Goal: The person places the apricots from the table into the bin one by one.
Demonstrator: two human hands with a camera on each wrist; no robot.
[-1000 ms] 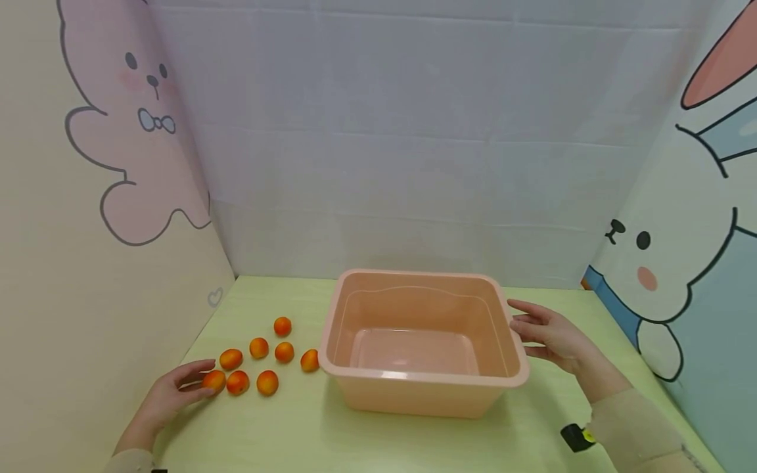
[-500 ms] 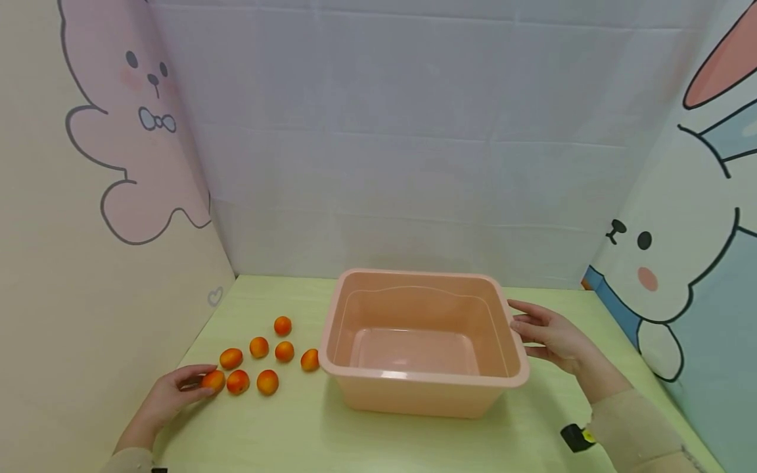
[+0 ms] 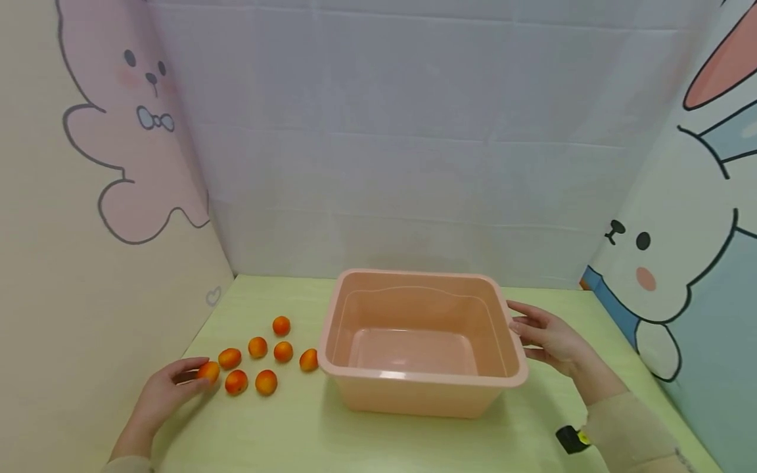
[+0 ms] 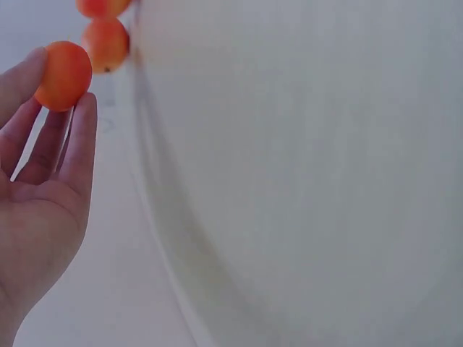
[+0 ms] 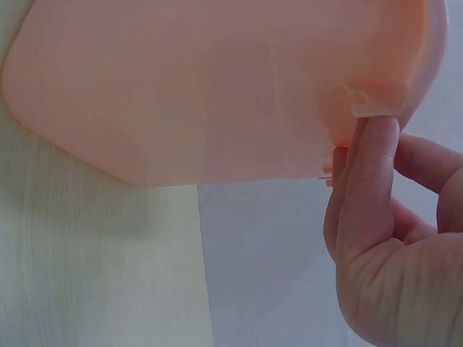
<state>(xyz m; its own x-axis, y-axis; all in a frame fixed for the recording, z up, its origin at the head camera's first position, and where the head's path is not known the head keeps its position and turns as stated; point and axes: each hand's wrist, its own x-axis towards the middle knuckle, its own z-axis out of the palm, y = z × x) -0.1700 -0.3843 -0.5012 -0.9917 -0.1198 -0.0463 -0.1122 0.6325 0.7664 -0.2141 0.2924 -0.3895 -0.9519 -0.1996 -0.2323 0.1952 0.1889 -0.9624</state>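
In the head view my left hand [image 3: 168,391], at the left of the table, pinches a small round orange fruit [image 3: 209,372] between thumb and fingertips. The left wrist view shows the same fruit [image 4: 64,76] at the ends of the fingers, a little apart from its neighbours. To the right, my right hand [image 3: 552,338] holds the side rim of a peach-coloured plastic basin [image 3: 422,394]. Seen from the right wrist, fingers [image 5: 369,181] lie under the basin's rim while the thumb passes behind it, its tip hidden. The basin stands upright with nothing inside.
Several more orange fruits [image 3: 266,382] lie loosely on the pale green table [image 3: 266,433], left of the basin. One fruit [image 3: 309,360] sits right beside the basin's left wall. A white sheet [image 3: 414,164] closes the back; cartoon-printed panels stand at both sides.
My left fingers have closed on the leftmost fruit and moved it slightly left and up, away from the fruit beside it. The right hand and basin have stayed in place.
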